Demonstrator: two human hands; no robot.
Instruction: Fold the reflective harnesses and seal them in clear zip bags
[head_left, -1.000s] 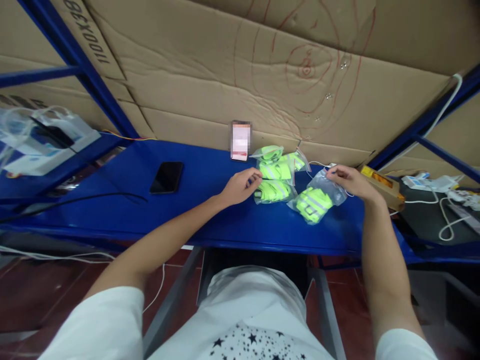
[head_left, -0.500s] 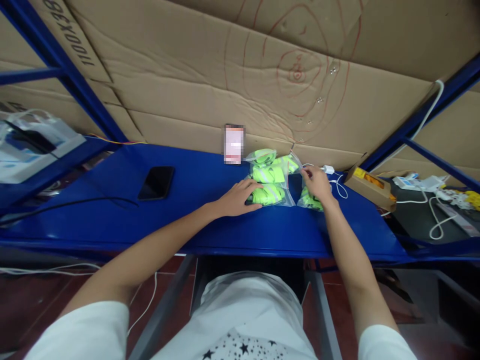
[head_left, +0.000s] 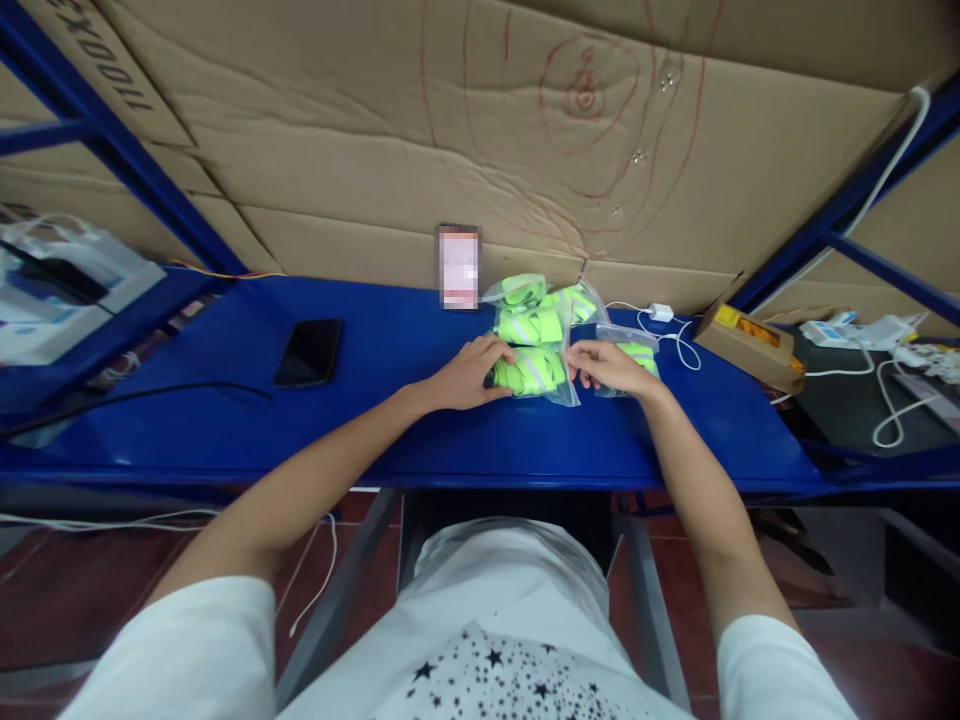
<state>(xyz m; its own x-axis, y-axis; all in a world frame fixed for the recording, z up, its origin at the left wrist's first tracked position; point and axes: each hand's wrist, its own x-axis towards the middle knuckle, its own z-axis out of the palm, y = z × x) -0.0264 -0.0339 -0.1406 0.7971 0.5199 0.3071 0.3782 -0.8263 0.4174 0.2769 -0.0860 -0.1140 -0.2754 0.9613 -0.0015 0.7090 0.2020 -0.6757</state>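
Several clear plastic bags, each with a rolled neon-green reflective strap inside, lie grouped on the blue table (head_left: 420, 440). My left hand (head_left: 474, 374) is curled around the left end of the nearest bag (head_left: 534, 371), thumb on the near side and fingers over the top. At the right edge of that same bag, my right hand (head_left: 604, 364) has thumb and fingertips pinched on the clear plastic. Another bagged strap (head_left: 639, 352) lies partly behind my right hand. Farther back are a middle bag (head_left: 531, 326), a back-left bag (head_left: 523, 290) and a back-right bag (head_left: 574, 303).
A dark phone (head_left: 308, 352) lies to the left. A device with a blurred screen (head_left: 459, 266) leans on the cardboard wall (head_left: 337, 170). To the right are a white charger (head_left: 660, 313) with its cable and an open cardboard box (head_left: 752, 347). Blue frame bars border both sides.
My right hand has moved left, from the right-hand bag to the right edge of the nearest bag. My left hand stays at that bag's left end. The camera view has shifted slightly.
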